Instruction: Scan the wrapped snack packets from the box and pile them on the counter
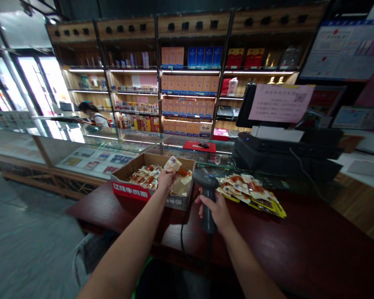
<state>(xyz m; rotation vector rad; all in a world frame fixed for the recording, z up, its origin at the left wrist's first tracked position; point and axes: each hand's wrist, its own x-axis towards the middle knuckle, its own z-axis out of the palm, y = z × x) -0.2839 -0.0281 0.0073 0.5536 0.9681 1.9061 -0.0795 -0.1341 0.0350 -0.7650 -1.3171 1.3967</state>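
Observation:
My left hand [166, 179] is closed on a small snack packet [174, 164], holding it up over the open cardboard box [134, 190] that contains several similar packets. My right hand [216, 209] grips the handle of a dark barcode scanner [206, 182], whose head points toward the packet. The scanner's cable [183, 236] loops down over the dark red wooden counter [299, 249]. To the right of the scanner a pile of the same packets [252, 193] lies on the counter.
A black cash register with a screen and pink notice [277, 124] stands at the back right. Glass display cases [90, 145] run to the left, with a red mouse pad and mouse [201, 145]. Shelves of boxed goods [190, 99] line the wall. Another person [93, 114] sits far left.

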